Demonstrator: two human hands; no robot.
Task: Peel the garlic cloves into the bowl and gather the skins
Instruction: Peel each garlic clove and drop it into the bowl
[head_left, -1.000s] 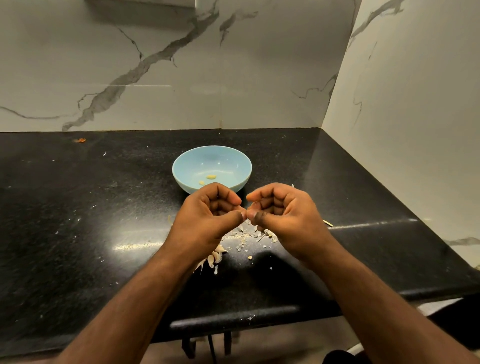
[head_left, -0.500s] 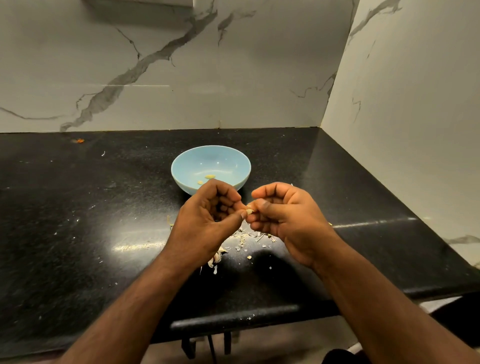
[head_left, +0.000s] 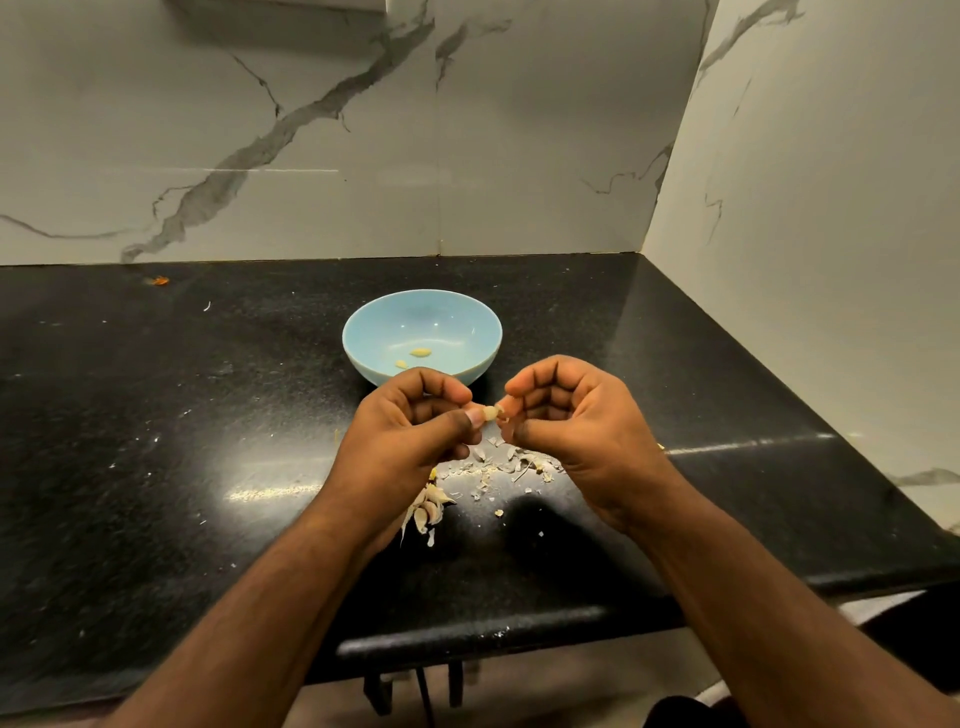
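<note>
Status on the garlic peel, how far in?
Early. Done: two peeled cloves lie in the blue bowl. In hand: left hand and right hand pinch one clove. Left: unpeeled cloves by the left wrist; loose skins scattered, ungathered.

My left hand (head_left: 410, 431) and my right hand (head_left: 576, 426) hang above the bench (head_left: 156, 441), just in front of the blue bowl (head_left: 363, 332). The bowl stands between my hands and the back wall (head_left: 311, 130). Under my hands lie loose skins (head_left: 514, 462) and some garlic cloves (head_left: 428, 506). To the left the bench is wide and bare, with only small crumbs. On the right the side wall (head_left: 831, 208) closes the way.
</note>
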